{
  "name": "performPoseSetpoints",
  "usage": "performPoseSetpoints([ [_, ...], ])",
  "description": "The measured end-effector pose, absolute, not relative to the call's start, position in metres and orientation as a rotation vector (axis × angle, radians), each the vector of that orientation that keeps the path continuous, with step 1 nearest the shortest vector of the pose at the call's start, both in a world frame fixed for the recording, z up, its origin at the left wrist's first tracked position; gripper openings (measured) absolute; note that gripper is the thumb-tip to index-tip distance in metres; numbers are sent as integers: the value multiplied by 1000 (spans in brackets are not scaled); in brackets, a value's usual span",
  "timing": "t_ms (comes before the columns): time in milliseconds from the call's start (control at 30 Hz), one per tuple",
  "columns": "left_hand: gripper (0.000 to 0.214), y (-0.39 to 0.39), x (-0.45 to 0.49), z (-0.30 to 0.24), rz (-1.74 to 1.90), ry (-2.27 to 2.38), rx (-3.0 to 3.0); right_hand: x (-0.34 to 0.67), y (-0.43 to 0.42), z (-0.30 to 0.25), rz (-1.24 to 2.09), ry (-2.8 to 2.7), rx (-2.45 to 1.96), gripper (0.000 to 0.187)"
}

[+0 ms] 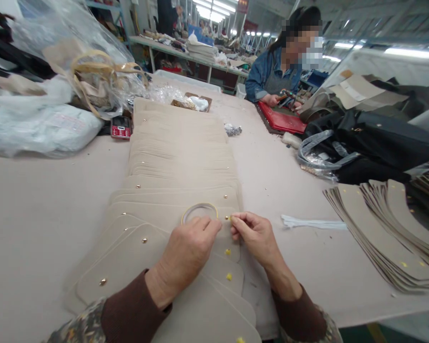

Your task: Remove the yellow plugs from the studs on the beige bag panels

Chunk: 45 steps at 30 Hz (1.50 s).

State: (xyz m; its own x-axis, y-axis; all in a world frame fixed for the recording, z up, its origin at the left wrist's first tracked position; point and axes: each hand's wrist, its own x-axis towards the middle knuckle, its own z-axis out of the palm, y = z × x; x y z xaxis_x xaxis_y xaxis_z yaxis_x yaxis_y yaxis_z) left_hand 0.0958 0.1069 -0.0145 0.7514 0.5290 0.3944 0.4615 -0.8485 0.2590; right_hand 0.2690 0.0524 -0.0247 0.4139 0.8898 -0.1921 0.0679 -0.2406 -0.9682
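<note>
A long overlapping row of beige leather flaps [180,157] with small gold studs runs down the middle of the table [43,200]. My left hand [189,250] rests closed on one flap, fingers holding a thin ring of tape [199,209]. My right hand [252,233] pinches a small gold stud [228,218] at that flap's right corner, fingertips pressed together. Yellow stickers [228,251] mark the corners of the nearer flaps.
A fanned stack of beige pieces [382,228] lies at right, with a white strip [312,222] beside it. Black bags [372,143] sit further back. Plastic bags [57,71] and a red phone [120,127] are at left. A person in a denim jacket [268,71] works over a red mat [282,119].
</note>
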Motion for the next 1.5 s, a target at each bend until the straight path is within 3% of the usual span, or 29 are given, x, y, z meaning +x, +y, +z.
performPoseSetpoints([
  [100, 13, 108, 98, -17, 370, 925, 2885, 274, 54, -31, 964, -951, -1693, 29],
  [233, 10, 107, 99, -16, 202, 930, 2882, 270, 58, -31, 836, -1095, -1809, 23],
  [467, 11, 108, 99, -16, 172, 921, 2884, 264, 67, -20, 419, -1481, -1944, 17],
  [567, 13, 108, 98, -17, 186, 921, 2893, 265, 68, -20, 400, -1502, -1967, 13],
  [667, 14, 108, 97, -17, 187, 922, 2891, 269, 63, -24, 463, -1365, -2005, 21],
  [767, 17, 107, 96, -17, 170, 905, 2872, 272, 54, -27, 576, -1312, -1961, 13],
  [1067, 18, 105, 94, -5, 71, 806, 2835, 262, 60, -30, 156, -1654, -1964, 17],
  [1300, 19, 114, 90, -11, 405, 820, 2781, 263, 62, -14, 138, -1847, -2030, 12],
  [1500, 23, 119, 82, -15, 903, 658, 2604, 262, 39, -4, 417, -1868, -1999, 10],
])
